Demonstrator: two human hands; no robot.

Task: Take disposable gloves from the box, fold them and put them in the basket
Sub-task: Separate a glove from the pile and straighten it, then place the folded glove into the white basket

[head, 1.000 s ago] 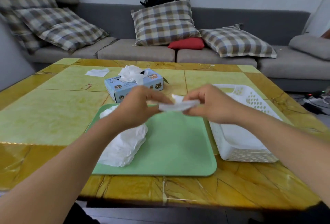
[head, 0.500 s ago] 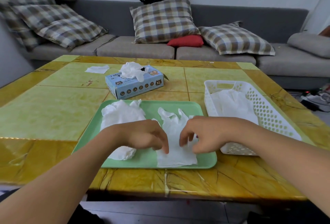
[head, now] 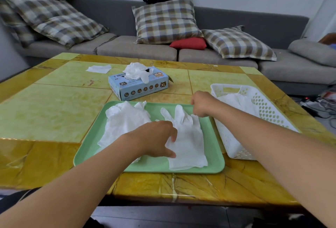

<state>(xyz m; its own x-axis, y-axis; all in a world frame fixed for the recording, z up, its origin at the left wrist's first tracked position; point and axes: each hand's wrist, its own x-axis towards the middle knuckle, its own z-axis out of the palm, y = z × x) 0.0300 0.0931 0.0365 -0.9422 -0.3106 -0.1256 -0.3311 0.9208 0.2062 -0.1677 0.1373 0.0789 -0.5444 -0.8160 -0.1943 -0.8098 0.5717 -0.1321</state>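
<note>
A white disposable glove (head: 187,136) lies flat on the green tray (head: 214,162), fingers pointing away from me. My left hand (head: 156,138) rests on the glove's left edge, thumb and fingers touching it. My right hand (head: 201,103) is at the glove's fingertips near the tray's far edge, fingers curled and seemingly pinching a fingertip. A pile of crumpled white gloves (head: 123,120) sits on the tray's left side. The blue glove box (head: 140,86) stands behind the tray with gloves bulging from its opening. The white basket (head: 254,122) on the right holds folded gloves (head: 236,100).
A loose white glove (head: 99,68) lies on the yellow table (head: 45,111) at the far left. A grey sofa (head: 138,49) with checked cushions stands behind the table. Cables lie on the floor at the right.
The glove went from held in the air to lying flat on the tray. My right hand has moved from the glove's cuff up to its fingertips; my left hand stays on its left edge.
</note>
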